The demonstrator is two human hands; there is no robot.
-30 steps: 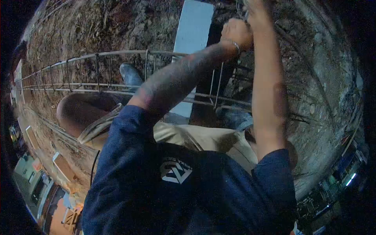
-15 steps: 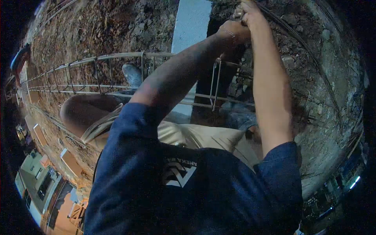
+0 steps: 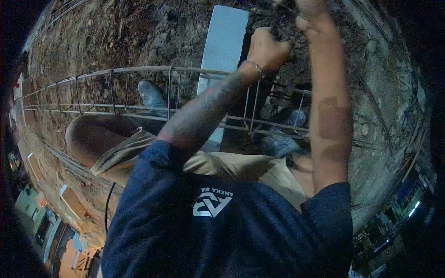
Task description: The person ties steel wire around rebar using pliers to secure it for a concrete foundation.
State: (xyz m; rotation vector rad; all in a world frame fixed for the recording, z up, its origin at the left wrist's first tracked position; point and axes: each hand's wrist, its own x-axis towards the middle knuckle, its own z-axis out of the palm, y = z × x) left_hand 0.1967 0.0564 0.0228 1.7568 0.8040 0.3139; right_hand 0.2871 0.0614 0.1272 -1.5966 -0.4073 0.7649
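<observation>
My left hand (image 3: 268, 50), with a bracelet at the wrist, is closed in a fist just beyond the top bar of a long rebar cage (image 3: 139, 69). What it holds, if anything, is hidden. My right hand (image 3: 316, 18), blurred near the top edge, is higher and to the right, its fingers curled. A thin, wire-like strip (image 3: 288, 7) runs by its fingers; I cannot tell whether the hand grips it. The cage, long bars with tied stirrups, lies across in front of my legs. Under it is a pale grey, flat-faced slab (image 3: 225, 34), next to my left hand.
Rough, dark soil (image 3: 134, 37) surrounds the cage. My shoes (image 3: 152, 95) are beside and under the bars. Long thin rods (image 3: 371, 102) lie curved across the right side. Pale blocks (image 3: 73, 201) stand at lower left, and a bright light tube (image 3: 414, 208) glows at far right.
My hands were together at the top; now they are apart. The left has come down and left, the right has shifted right. The view has also tilted slightly.
</observation>
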